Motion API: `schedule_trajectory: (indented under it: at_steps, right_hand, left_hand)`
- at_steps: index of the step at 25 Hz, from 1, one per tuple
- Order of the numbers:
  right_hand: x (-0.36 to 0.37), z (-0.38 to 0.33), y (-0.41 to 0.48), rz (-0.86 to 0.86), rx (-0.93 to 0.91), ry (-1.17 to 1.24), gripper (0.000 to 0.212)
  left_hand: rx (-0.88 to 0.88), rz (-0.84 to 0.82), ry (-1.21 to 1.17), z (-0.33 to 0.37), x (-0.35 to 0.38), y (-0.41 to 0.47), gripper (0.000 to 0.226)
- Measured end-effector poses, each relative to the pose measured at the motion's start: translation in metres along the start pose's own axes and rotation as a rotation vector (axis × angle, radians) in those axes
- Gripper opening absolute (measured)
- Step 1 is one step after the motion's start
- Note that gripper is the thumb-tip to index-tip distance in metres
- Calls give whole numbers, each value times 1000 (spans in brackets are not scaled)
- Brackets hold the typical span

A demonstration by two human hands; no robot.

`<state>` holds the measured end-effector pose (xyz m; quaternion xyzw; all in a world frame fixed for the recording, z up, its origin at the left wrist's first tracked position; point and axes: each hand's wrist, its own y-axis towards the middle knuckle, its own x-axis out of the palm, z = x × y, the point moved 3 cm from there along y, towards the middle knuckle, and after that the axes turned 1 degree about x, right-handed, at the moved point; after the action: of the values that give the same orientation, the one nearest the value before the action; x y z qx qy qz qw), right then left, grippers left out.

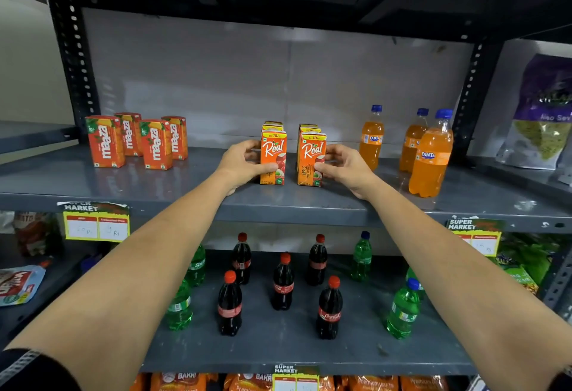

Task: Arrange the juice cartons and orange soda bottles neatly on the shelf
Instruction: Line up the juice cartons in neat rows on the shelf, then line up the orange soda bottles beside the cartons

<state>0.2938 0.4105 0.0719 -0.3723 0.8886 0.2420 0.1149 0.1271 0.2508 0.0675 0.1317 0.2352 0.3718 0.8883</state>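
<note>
Two short rows of orange Real juice cartons stand mid-shelf on the grey shelf (185, 183). My left hand (244, 164) grips the front carton of the left row (273, 155). My right hand (345, 168) grips the front carton of the right row (311, 158). Several red Maaza cartons (136, 140) stand in a loose group at the left. Three orange Fanta bottles stand at the right: one (371, 140) near my right hand, one (413, 143) behind, and the biggest-looking one (431, 158) nearest the shelf's front.
Dark perforated uprights (75, 65) frame the shelf bay. The shelf below holds cola bottles (283, 282) and green soda bottles (402, 313). A purple snack bag (541, 112) hangs in the bay to the right. Price tags (96, 223) stick on the shelf edge.
</note>
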Motion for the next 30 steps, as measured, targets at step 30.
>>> schedule_trajectory:
  at_steps: [30]
  right_hand:
    - [-229, 67, -96, 389, 51, -71, 18]
  left_hand:
    - [481, 24, 278, 117, 210, -37, 58]
